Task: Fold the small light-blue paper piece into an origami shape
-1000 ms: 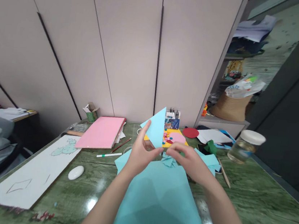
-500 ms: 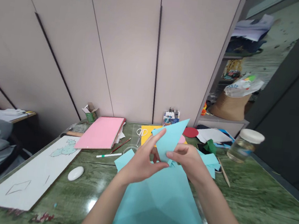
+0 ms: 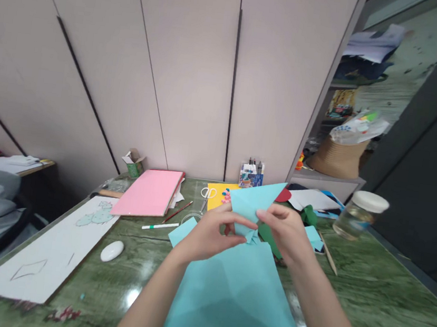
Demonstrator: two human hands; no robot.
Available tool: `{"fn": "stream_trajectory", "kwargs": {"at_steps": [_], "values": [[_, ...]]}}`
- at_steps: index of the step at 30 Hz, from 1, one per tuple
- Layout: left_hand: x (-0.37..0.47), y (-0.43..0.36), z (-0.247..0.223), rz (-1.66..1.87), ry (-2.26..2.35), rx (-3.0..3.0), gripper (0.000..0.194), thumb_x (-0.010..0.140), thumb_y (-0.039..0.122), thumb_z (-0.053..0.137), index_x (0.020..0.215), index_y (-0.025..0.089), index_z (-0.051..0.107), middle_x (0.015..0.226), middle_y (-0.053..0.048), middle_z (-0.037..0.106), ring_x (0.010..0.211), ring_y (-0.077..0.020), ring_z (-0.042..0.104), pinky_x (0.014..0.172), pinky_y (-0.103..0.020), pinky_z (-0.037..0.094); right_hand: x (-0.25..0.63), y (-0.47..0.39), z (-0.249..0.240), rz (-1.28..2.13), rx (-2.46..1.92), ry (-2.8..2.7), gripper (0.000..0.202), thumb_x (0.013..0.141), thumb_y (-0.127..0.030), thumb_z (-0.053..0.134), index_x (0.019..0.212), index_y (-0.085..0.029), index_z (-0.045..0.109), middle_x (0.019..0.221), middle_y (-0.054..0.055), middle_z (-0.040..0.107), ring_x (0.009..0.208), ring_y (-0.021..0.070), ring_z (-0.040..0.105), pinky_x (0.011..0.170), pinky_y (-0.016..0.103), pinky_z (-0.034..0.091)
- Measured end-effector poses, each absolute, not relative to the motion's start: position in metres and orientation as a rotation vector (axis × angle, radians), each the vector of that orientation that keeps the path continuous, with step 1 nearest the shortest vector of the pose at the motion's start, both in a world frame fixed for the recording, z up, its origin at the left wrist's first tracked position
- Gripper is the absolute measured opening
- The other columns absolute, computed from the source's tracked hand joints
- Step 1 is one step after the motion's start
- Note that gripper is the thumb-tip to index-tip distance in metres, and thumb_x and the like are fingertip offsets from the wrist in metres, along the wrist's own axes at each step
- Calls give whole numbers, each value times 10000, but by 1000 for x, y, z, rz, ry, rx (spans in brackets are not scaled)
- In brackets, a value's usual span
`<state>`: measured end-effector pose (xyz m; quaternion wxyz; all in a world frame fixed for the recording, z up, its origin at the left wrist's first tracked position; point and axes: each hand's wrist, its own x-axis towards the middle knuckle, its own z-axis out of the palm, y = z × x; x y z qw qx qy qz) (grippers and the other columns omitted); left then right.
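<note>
A folded light-blue paper [image 3: 256, 200] is held up between my two hands, its pointed corner aimed up and to the right. My left hand [image 3: 220, 232] pinches its lower left part, fingers curled over it. My right hand [image 3: 280, 227] grips its right side between thumb and fingers. Small folds of the paper show just below the left fingertips. Beneath both hands, a large light-blue sheet [image 3: 235, 303] lies on the green table [image 3: 384, 306]. A smaller light-blue piece [image 3: 183, 231] lies left of my left hand.
White scissors [image 3: 207, 194] lie beside yellow paper [image 3: 216, 195]. Leftward are a pink folder [image 3: 149, 192], a white marker [image 3: 160, 226], a white oval object [image 3: 112, 251] and a drawing sheet [image 3: 49, 243]. A lidded jar [image 3: 359, 217] and a wooden stick [image 3: 329, 254] are at the right.
The held paper has turned, its tip swinging right and slightly down. My left fingers have moved lower on it. Small pink and blue pieces on the yellow paper and a green piece behind my right hand now show.
</note>
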<state>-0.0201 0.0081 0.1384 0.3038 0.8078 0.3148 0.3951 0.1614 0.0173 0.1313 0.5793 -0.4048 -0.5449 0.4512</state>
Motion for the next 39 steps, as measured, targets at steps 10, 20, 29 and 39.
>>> {"fn": "stream_trajectory", "kwargs": {"at_steps": [10,20,29,39], "values": [[-20,9,141,980,898,2225,233,758,146,606,945,256,691,784,-17,622,652,-124,477,622,-252,408,161,18,131,1093,-896,-1180,317,616,-356,743,493,-177,512,494,-39,431,512,102,382,515,254,320],[-24,3,145,798,803,2312,504,775,159,592,1238,339,500,1091,-31,618,774,-166,517,672,-286,426,180,27,134,1149,-787,-1037,293,641,-325,739,498,-180,528,568,-22,511,585,118,470,613,265,386],[-24,2,147,747,784,2295,557,770,201,603,1287,336,446,1123,-38,592,739,-144,501,668,-275,439,186,25,135,972,-730,-993,263,668,-332,718,520,-199,546,563,-30,482,561,111,451,584,253,412],[-30,13,138,950,691,1703,730,664,215,715,1322,288,407,900,-39,597,579,-91,439,497,-224,394,180,17,143,111,-1011,-1335,244,801,-428,555,930,-241,645,919,55,589,865,205,560,805,371,433]]}}
